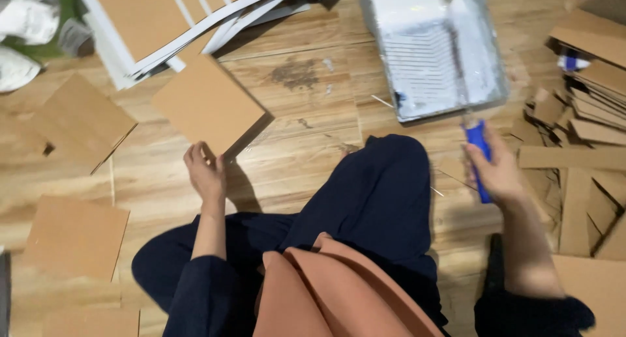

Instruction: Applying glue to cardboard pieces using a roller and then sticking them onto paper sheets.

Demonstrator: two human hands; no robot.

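Down on the wood floor (313,115), a person sits cross-legged in dark trousers, both bare hands out in front. Their left hand (205,174) pinches the near corner of a square brown board (208,102), fingers curled over its edge; the board is lifted at a tilt, its far side toward a stack of sheets (169,17) that show brown faces and white edges. Their right hand (502,174) is clenched round the blue handle (478,158) of a paint roller (466,30), whose white sleeve lies inside a grey tray (433,50) coated with white paint. The tray sits on the floor just beyond the person's knee, well apart from the board.

More brown boards lie flat on the floor at the left: one (81,118) beside the held board, another (75,236) nearer the person's leg. To the right, beside the roller hand, a heap of cardboard strips and offcuts (580,128) spreads over the floor. Crumpled white material (26,24) shows at the top left corner. A dark stain (295,73) marks the floor between the held board and the tray.
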